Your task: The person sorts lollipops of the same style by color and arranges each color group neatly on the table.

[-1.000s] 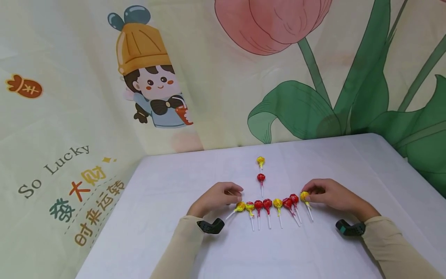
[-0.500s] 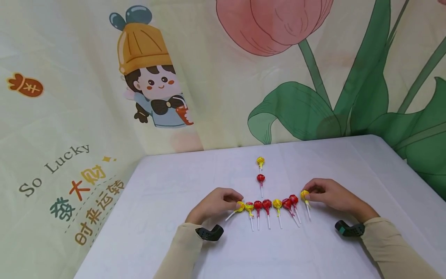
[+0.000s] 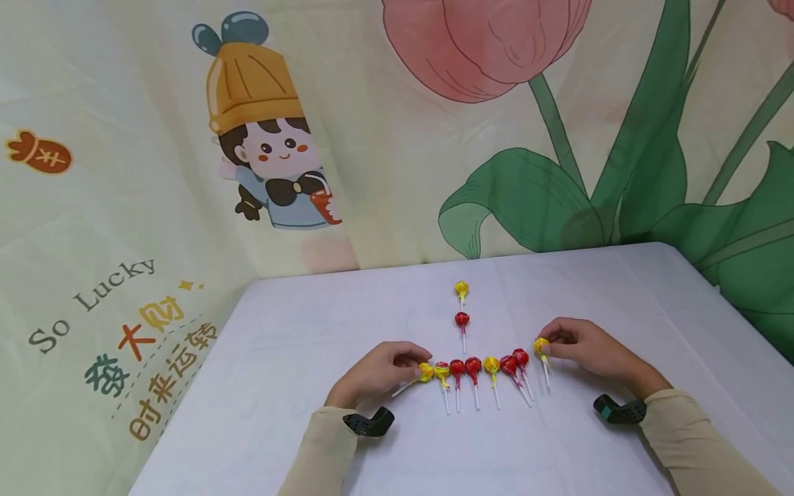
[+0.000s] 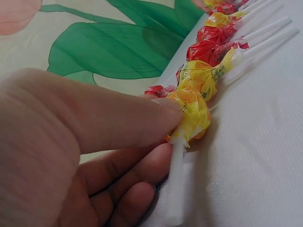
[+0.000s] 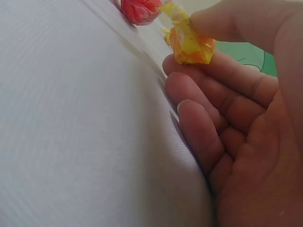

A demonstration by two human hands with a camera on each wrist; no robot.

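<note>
In the head view, red and yellow wrapped lollipops form a slightly curved row on the white table, sticks toward me. My left hand [image 3: 384, 368] is at the row's left end, where thumb and fingers pinch the head of a yellow lollipop [image 4: 195, 118]. Its white stick slants out toward the lower left. At the right end my right hand [image 3: 579, 348] pinches another yellow lollipop [image 5: 191, 45] by its head, thumb on one side and fingers behind. Between the hands lie several others, among them a red lollipop [image 3: 473, 365] and a yellow lollipop [image 3: 491, 364].
Beyond the row, a yellow lollipop [image 3: 462, 289] and a red lollipop [image 3: 462, 319] lie in line, one behind the other. The white table [image 3: 310, 310] ends at a printed backdrop [image 3: 384, 172] with a tulip and a cartoon child. Each wrist wears a black camera band [image 3: 370, 421].
My left hand has come down toward me, and its thumb and fingers have closed on the leftmost yellow lollipop. The right hand keeps its pinch and has hardly moved.
</note>
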